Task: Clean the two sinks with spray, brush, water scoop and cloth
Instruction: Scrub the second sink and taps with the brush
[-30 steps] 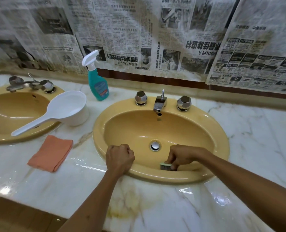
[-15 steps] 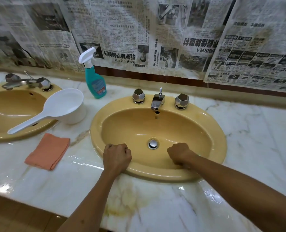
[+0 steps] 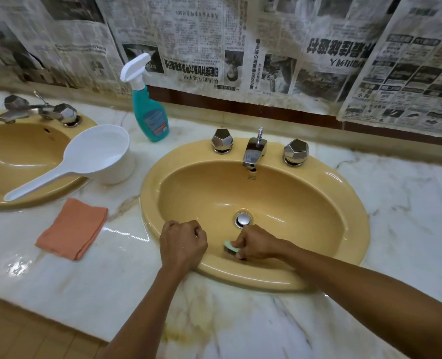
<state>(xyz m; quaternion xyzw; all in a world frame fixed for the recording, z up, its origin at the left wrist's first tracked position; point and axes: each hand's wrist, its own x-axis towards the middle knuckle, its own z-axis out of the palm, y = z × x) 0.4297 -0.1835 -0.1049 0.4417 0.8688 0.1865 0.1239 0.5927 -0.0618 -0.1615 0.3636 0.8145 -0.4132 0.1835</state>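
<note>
Right hand (image 3: 257,243) is down inside the right-hand sink (image 3: 354,221), low centre of the frame, fingers curled tight round the scrubbing brush (image 3: 230,247), whose pale green back pokes out to the left of the knuckles. The brush sits on the near wall of the bowl, just below and a touch left of the chrome drain (image 3: 243,219), and its long axis looks to run roughly left to right across the frame (most of it is hidden under the fingers, so that is a judgement). The left hand (image 3: 183,244) is balled into a fist and planted on the near rim of the same sink, holding nothing that shows, just left of the brush and not touching it. So the right hand owns the brush, and the unscrubbed expanse lies up-frame and to the right: the far wall under the spout (image 3: 254,153) is the reach to come, I reckon. Waiting at left of frame are the white water scoop (image 3: 95,154), the orange cloth (image 3: 72,229), the teal spray bottle (image 3: 150,112) and the second sink (image 3: 33,200).
</note>
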